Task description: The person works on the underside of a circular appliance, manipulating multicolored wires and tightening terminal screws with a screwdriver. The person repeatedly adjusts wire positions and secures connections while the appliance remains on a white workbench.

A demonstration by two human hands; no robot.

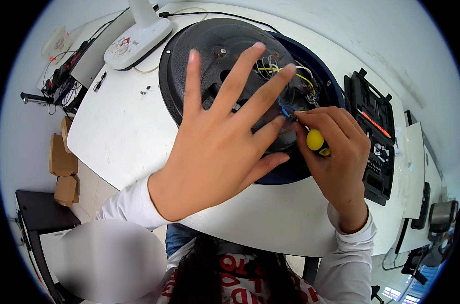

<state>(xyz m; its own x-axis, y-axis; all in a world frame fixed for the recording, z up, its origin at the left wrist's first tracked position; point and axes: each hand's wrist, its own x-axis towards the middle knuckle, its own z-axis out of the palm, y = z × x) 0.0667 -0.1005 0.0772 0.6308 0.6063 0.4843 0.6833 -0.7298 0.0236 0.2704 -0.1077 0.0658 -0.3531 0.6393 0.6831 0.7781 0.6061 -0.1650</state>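
A black round metal housing [199,40] lies on the white table, overlapping a dark blue round shell [329,63]. Over the housing my left hand [209,147] is spread wide with nothing in it; its little finger comes close to my right fingertips. My right hand [341,147] is closed at the housing's right side. A screwdriver's yellow and black handle [315,140] sticks out from its curled fingers. At the pinched thumb and forefinger is a looped blue wire [288,110]; the exact contact is hidden. Thin white and yellow wires [270,68] lie farther back on the housing.
An open black tool case [384,114] with bits and an orange-red tool stands at the right. A white appliance base [139,48] sits at the back left, with small screws [145,91] nearby. A black cable [209,13] runs along the back. Cardboard boxes [63,157] are left of the table.
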